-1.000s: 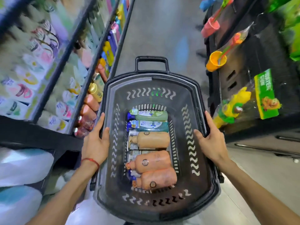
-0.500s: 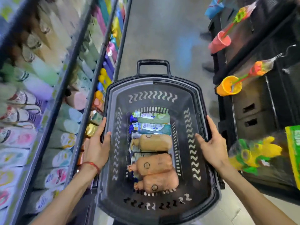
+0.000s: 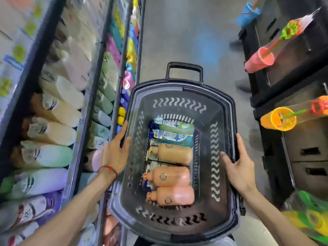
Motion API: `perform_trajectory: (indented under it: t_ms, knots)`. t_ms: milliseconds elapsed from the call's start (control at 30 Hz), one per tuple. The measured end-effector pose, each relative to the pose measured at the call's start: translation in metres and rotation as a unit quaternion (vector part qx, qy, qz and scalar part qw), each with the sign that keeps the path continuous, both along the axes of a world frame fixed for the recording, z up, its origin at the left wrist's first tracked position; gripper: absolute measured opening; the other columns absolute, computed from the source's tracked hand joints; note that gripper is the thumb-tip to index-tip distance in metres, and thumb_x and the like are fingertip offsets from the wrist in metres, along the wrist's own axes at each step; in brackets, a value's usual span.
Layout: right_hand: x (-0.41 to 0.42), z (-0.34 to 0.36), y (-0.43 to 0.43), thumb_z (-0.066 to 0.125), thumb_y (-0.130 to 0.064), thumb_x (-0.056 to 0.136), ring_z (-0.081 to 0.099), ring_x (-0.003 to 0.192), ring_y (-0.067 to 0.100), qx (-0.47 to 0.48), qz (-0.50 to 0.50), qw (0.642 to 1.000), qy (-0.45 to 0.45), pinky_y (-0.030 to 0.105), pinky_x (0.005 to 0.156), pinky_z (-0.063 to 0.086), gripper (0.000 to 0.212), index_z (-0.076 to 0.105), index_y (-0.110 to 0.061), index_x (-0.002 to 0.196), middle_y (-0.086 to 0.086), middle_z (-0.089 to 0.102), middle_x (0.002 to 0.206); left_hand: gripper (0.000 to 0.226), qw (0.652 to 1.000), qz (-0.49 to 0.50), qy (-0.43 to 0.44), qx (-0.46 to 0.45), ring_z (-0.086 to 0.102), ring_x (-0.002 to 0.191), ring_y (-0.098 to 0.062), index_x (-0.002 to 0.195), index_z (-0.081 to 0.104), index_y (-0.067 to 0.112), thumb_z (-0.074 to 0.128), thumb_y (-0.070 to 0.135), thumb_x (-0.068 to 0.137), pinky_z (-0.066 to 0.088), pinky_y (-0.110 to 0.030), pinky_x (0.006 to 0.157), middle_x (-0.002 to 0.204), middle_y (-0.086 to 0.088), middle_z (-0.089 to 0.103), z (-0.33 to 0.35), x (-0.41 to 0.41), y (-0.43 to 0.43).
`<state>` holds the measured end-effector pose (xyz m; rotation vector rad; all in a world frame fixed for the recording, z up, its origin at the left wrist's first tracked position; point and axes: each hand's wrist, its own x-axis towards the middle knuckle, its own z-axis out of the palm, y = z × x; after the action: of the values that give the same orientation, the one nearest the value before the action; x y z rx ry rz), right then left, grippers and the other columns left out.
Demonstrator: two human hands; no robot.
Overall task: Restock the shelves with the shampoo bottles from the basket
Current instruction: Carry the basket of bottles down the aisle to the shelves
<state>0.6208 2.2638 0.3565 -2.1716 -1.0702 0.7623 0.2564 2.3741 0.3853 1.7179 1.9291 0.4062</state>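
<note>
Pastel stock blurs along the shelves (image 3: 87,112) just left of the basket (image 3: 221,201), which I see held above the aisle floor. The left hand (image 3: 115,153) grips the basket's left rim and the right hand (image 3: 239,166) grips its right rim, both thumbs hooked inside. Shampoo bottles (image 3: 170,153) lie on their sides in a row on the basket's bottom, caps pointing left.

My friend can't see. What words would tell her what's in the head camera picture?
A left hand and a right hand grip the sides of a dark basket holding several shampoo bottles that lie side by side. Full shelves stand to its left.
</note>
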Motion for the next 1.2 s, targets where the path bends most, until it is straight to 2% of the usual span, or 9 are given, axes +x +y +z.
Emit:
perform_trajectory:
  t_ms: [67, 167, 367, 500, 633, 767, 900, 1067, 1200]
  knots:
    - [-0.003, -0.007, 0.038, 0.072, -0.029, 0.098, 0.067, 0.093, 0.015, -0.008, -0.006, 1.0, 0.008, 0.03, 0.082, 0.051, 0.083, 0.023, -0.05, 0.161, -0.021, 0.065, 0.099, 0.057, 1.0, -0.001, 0.02, 0.0, 0.052, 0.053, -0.031, 0.153, 0.029, 0.053, 0.052, 0.037, 0.103, 0.04, -0.042, 0.052, 0.054, -0.008, 0.049, -0.006, -0.002, 0.042]
    - [-0.003, -0.02, 0.101, 0.07, -0.03, 0.099, 0.07, 0.078, 0.022, -0.007, 0.008, 1.0, 0.026, 0.04, 0.086, 0.057, 0.083, 0.021, -0.051, 0.162, -0.011, 0.072, 0.097, 0.06, 0.999, -0.015, 0.045, 0.001, 0.049, 0.053, -0.036, 0.156, 0.026, 0.049, 0.052, 0.033, 0.104, 0.039, -0.04, 0.051, 0.056, -0.008, 0.045, -0.015, 0.003, 0.1]
    - [0.014, -0.044, 0.246, 0.067, -0.033, 0.101, 0.073, 0.095, 0.036, -0.047, 0.043, 0.998, 0.017, 0.051, 0.089, 0.058, 0.082, 0.015, -0.058, 0.159, 0.013, 0.078, 0.108, 0.06, 0.996, 0.007, 0.071, -0.051, 0.057, 0.068, -0.039, 0.158, 0.012, 0.05, 0.041, 0.037, 0.107, 0.045, -0.047, 0.06, 0.079, -0.024, 0.066, -0.04, 0.014, 0.207]
    - [0.029, -0.06, 0.324, 0.067, -0.034, 0.1, 0.063, 0.067, 0.002, -0.057, 0.062, 0.996, 0.022, 0.038, 0.081, 0.055, 0.085, 0.011, -0.066, 0.155, -0.013, 0.07, 0.092, 0.062, 0.993, 0.002, 0.085, -0.08, 0.062, 0.087, -0.047, 0.158, 0.005, 0.053, 0.037, 0.038, 0.107, 0.043, -0.043, 0.065, 0.095, -0.026, 0.07, -0.054, 0.018, 0.275]
    - [0.031, -0.065, 0.387, 0.064, -0.036, 0.101, 0.067, 0.061, 0.026, -0.089, 0.081, 0.993, -0.007, 0.045, 0.067, 0.056, 0.086, 0.004, -0.068, 0.154, 0.009, 0.075, 0.078, 0.063, 0.987, 0.033, 0.044, -0.149, 0.052, 0.082, -0.036, 0.152, -0.004, 0.063, 0.034, 0.04, 0.107, 0.049, -0.049, 0.081, 0.076, -0.014, 0.057, -0.067, 0.023, 0.329]
    - [0.029, -0.083, 0.438, 0.063, -0.041, 0.102, 0.07, 0.079, 0.04, -0.127, 0.094, 0.987, -0.021, 0.054, 0.079, 0.06, 0.085, 0.004, -0.056, 0.161, 0.02, 0.076, 0.095, 0.067, 0.987, 0.019, 0.027, -0.157, 0.045, 0.053, -0.031, 0.161, -0.001, 0.043, 0.038, 0.028, 0.109, 0.045, -0.046, 0.059, 0.053, -0.009, 0.046, -0.102, 0.022, 0.376]
    - [0.021, -0.129, 0.472, 0.067, -0.048, 0.098, 0.066, 0.073, 0.034, -0.183, 0.112, 0.976, -0.038, 0.052, 0.074, 0.058, 0.095, -0.005, -0.054, 0.162, 0.011, 0.071, 0.081, 0.075, 0.978, -0.011, 0.018, -0.207, 0.055, 0.057, -0.036, 0.157, -0.013, 0.05, 0.04, 0.03, 0.108, 0.047, -0.045, 0.055, 0.058, -0.014, 0.051, -0.164, 0.01, 0.416]
    - [0.015, -0.199, 0.499, 0.071, -0.028, 0.096, 0.069, 0.095, 0.045, -0.223, 0.123, 0.966, -0.032, 0.05, 0.086, 0.058, 0.109, -0.015, -0.053, 0.16, 0.023, 0.075, 0.112, 0.093, 0.975, -0.027, 0.023, -0.22, 0.05, 0.048, -0.025, 0.152, -0.02, 0.051, 0.056, 0.04, 0.101, 0.031, -0.028, 0.047, 0.053, -0.009, 0.046, -0.236, 0.004, 0.454]
    - [0.012, -0.269, 0.52, 0.068, -0.019, 0.097, 0.069, 0.095, 0.046, -0.237, 0.133, 0.962, -0.021, 0.043, 0.085, 0.054, 0.11, -0.017, -0.044, 0.163, 0.027, 0.073, 0.113, 0.098, 0.968, -0.029, 0.04, -0.246, 0.055, 0.053, -0.031, 0.153, -0.02, 0.051, 0.061, 0.034, 0.101, 0.042, -0.034, 0.05, 0.059, -0.015, 0.052, -0.3, 0.007, 0.48]
